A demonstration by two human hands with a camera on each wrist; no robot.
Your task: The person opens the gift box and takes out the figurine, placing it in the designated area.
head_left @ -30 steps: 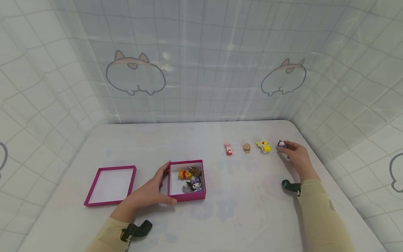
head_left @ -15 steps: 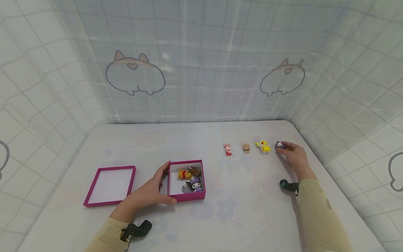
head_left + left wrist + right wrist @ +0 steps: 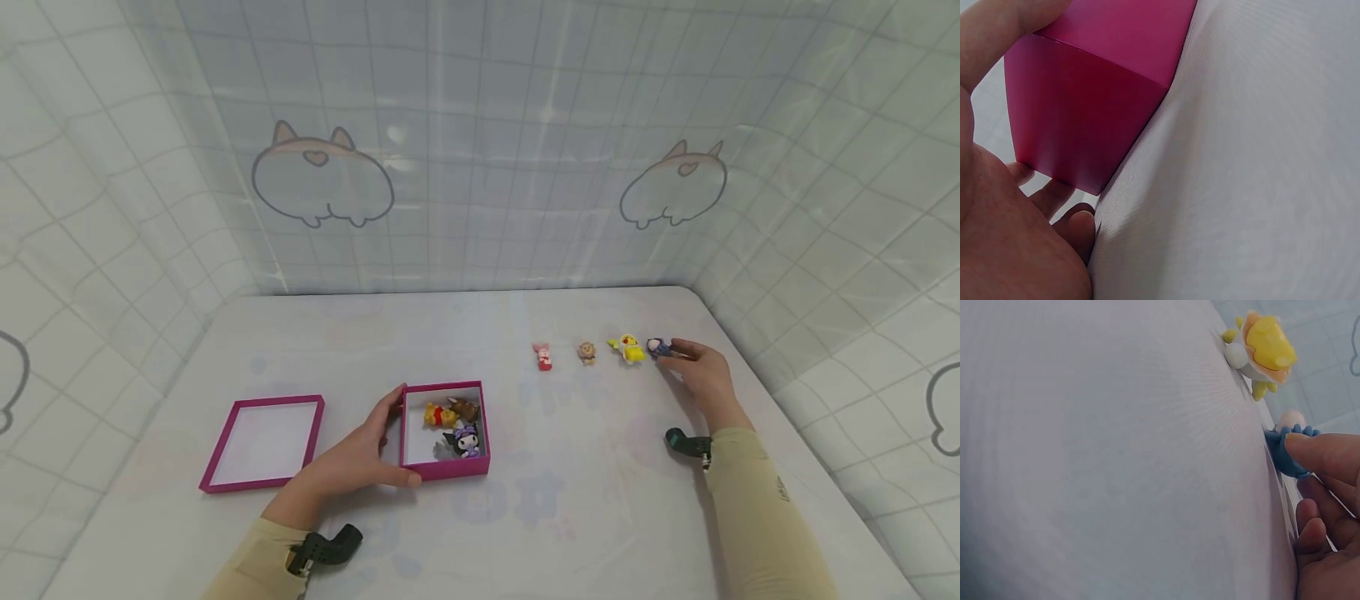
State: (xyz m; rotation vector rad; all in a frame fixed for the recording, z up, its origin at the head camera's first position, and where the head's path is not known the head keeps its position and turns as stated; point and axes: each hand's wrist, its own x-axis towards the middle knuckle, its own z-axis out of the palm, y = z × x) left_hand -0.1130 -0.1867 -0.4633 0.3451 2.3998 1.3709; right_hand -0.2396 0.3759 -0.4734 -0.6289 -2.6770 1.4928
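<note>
My left hand (image 3: pixel 356 454) grips the left side of an open magenta box (image 3: pixel 450 469), thumb on the front wall and fingers toward the back corner. Inside the box lie a yellow bear figurine (image 3: pixel 439 415) in a red top, a brown figurine (image 3: pixel 465 408) and a purple-and-black figurine (image 3: pixel 466 442). At the right end of the table, my right hand (image 3: pixel 708 379) pinches a small dark-blue figurine (image 3: pixel 659 348) between thumb and fingers. In the right wrist view this blue figurine (image 3: pixel 1288 453) is at the table surface, its far side partly hidden by the thumb.
Left of the blue figurine stand a row: a yellow figurine (image 3: pixel 627 349), a small brown figurine (image 3: pixel 587 352) and a pink-and-red figurine (image 3: pixel 543 357). A magenta-rimmed lid (image 3: pixel 262 483) lies left of the box. A gridded curtain (image 3: pixel 480 167) surrounds the white table.
My right hand has shifted slightly left, and the blue figurine has turned and moved left, closer to the yellow one. My left hand and the box have stayed in place.
</note>
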